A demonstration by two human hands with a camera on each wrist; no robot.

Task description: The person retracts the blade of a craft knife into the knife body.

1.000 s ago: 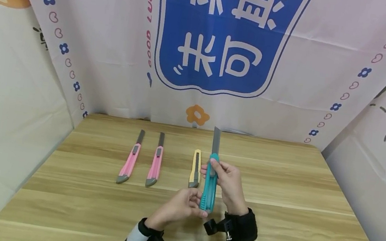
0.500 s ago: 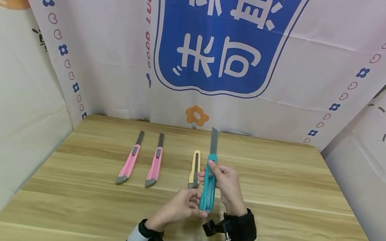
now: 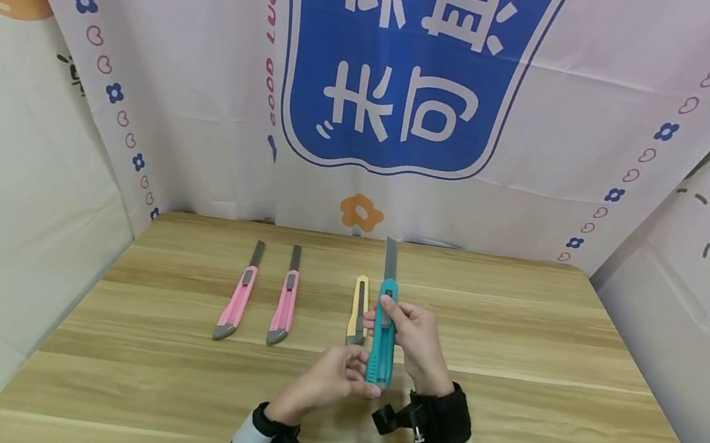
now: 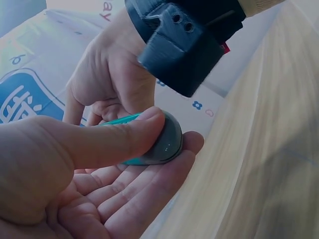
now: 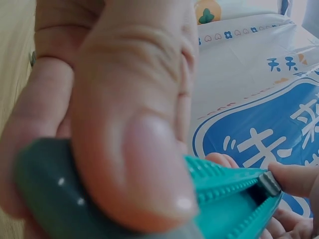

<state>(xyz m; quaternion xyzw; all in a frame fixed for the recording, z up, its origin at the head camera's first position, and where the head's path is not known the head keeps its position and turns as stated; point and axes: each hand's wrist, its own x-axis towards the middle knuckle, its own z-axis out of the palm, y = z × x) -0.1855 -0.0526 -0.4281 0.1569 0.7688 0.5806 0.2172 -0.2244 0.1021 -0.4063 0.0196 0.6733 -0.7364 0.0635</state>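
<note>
A tabletop of pale wood grain (image 3: 550, 388) is seen from above. On its left half, two pink plastic utility knives (image 3: 283, 310) with grey blades extended are laid side by side, apart; to their right, a yellow plastic utility knife (image 3: 354, 317) is placed. The table is backed by a white cloth (image 3: 211, 77) printed with a large blue badge (image 3: 379, 150) and an orange flower (image 3: 362, 212).
</note>
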